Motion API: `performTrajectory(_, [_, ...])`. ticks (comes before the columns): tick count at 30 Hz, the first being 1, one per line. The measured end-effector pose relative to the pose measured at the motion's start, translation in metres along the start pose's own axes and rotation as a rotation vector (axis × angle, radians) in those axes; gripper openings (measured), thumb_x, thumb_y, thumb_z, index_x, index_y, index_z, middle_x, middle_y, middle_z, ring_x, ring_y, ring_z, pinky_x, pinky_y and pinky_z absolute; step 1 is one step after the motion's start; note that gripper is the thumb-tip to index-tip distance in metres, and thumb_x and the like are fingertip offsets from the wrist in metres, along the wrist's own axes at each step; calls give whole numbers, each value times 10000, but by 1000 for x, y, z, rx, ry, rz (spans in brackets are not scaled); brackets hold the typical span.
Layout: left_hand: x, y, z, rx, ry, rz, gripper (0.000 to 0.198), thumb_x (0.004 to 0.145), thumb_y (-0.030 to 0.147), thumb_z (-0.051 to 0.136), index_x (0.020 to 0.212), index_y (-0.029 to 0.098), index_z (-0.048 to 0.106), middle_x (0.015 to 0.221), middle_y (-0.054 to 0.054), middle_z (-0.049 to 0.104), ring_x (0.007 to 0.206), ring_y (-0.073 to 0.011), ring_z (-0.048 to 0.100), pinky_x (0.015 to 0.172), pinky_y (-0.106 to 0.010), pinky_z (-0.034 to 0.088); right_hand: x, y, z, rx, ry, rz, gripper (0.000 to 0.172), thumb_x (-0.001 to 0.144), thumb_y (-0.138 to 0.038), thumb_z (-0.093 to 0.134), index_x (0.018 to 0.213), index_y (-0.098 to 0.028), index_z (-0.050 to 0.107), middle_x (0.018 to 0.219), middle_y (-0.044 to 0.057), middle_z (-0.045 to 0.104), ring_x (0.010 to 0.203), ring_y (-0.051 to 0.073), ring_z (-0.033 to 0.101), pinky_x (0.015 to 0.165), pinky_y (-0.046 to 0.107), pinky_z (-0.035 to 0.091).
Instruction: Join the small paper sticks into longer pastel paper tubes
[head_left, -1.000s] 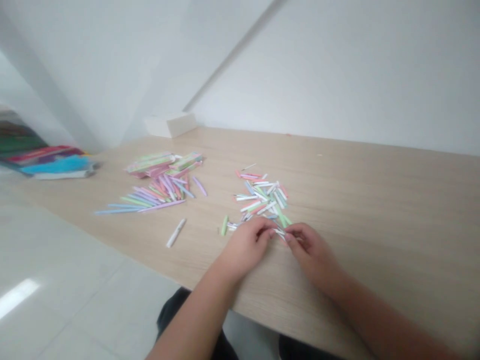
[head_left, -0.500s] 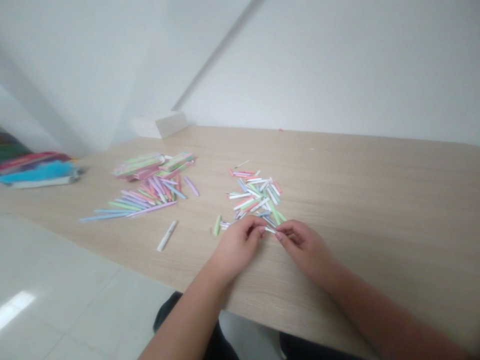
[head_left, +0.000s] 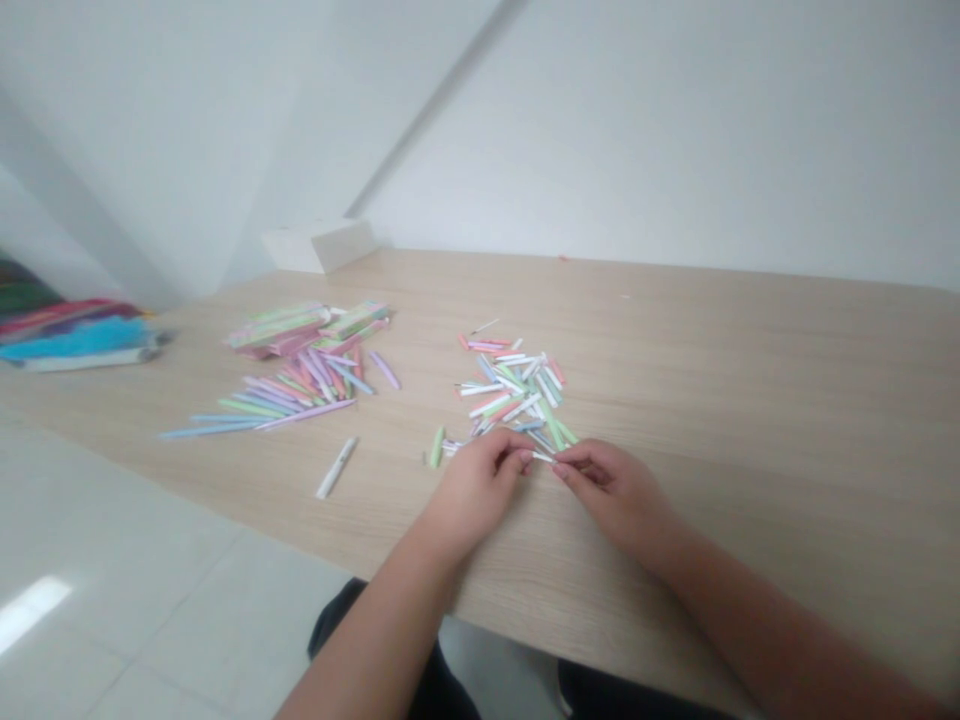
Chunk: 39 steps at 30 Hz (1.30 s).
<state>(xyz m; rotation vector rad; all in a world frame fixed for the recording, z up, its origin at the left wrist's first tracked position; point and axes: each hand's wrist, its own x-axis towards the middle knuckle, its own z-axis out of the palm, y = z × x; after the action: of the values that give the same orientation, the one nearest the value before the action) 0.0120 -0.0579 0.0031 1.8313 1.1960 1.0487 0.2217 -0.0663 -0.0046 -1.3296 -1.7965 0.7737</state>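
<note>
Pastel paper sticks (head_left: 514,395) lie jumbled at 12 o'clock of hands. Roughly aligned batch (head_left: 292,390) at 10 o'clock, flat strip bundle (head_left: 307,325) just behind it, on wood-look table (head_left: 750,400). L hand (head_left: 476,495) & R hand (head_left: 615,495) pinch narrow on white stick (head_left: 543,457) between fingertips. No legible labels.

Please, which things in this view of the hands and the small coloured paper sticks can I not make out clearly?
Head view:
- The left hand and right hand hide how the white paper stick is held.
- In the pile of paper sticks, upper sticks hide lower ones, and the ends are too small.
- The left edge cuts off the colourful heap, which is also too blurred to identify.
</note>
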Motion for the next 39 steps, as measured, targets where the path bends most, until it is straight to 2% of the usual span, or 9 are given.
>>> performTrajectory(9, [-2,3,-2,55,-21,-10,196,971,289,533,890,219,697,835,13,702,820,-161,635,779,-294,453,-1,-1,-3,-115,11,-68,117,925,-341,654,952,-273,746,924,25,756,844,211,728,722,339,574])
performTrajectory(21, [-3,9,-5,102,-36,-10,256,978,312,502,800,202,650,768,11,675,758,-161,607,716,-285,420,-3,-1,-3,-43,16,-44,112,915,-352,669,961,-274,736,928,27,756,825,208,731,711,337,590])
performTrajectory(30, [-4,10,-5,123,-38,-17,274,982,321,495,792,201,652,759,1,680,737,-167,605,702,-291,415,-3,-5,-5,-49,26,-14,91,886,-346,687,886,-266,730,904,34,753,820,215,726,703,340,593])
performTrajectory(39, [-4,10,-5,131,-46,-10,284,985,314,501,776,201,655,754,5,681,730,-160,594,693,-281,406,-3,-5,-6,-21,-6,-20,82,894,-322,674,911,-264,730,909,29,749,818,206,725,701,328,585])
